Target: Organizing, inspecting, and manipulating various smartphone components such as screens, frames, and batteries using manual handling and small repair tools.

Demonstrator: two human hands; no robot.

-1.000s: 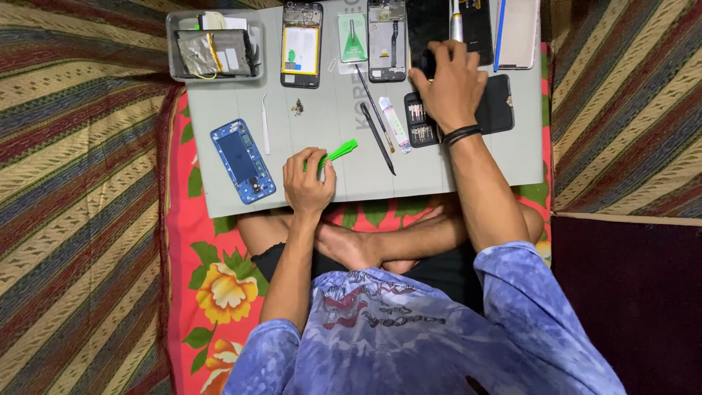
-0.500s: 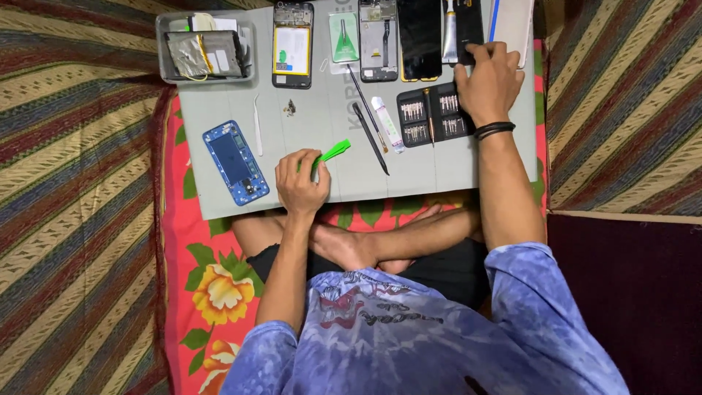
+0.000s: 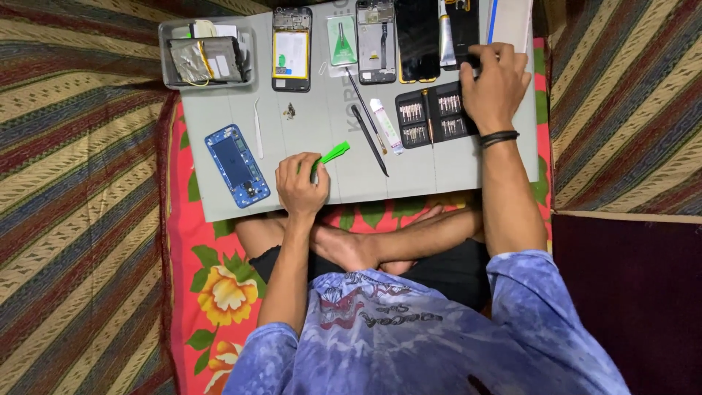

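While left hand [image 3: 301,189] grips green pry tool [image 3: 333,155], right hand [image 3: 497,86] touches black phone [image 3: 463,29].

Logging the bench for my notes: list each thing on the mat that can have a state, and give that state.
Left hand: closed on green pry tool.
Right hand: resting on black phone part.
Blue phone frame: flat, untouched.
Opened phone: back off, insides showing.
Bit case: open.
Grey tray: holding parts.

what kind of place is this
Probably an informal phone-repair spot set up on the floor at home: a grey work mat over patterned bedding, opened phones, and a screwdriver bit set by the right hand.
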